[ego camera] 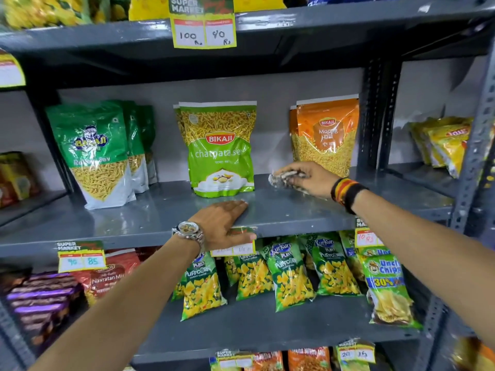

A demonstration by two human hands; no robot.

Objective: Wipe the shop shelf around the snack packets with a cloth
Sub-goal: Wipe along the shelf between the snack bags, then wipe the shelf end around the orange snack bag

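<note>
On shelf (281, 210), right hand (310, 180) presses bunched cloth (284, 179) between Bikaji packets (222, 148); left hand (225, 223) flat, fingers spread, over front edge, holding nothing.

Silver wristwatch (188, 229); black-red-yellow wristbands (345, 192)

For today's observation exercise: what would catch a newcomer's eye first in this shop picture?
The right hand presses a cloth on the grey shelf between the green Bikaji packet and the orange one. The left hand rests flat on the shelf's front edge.
</note>
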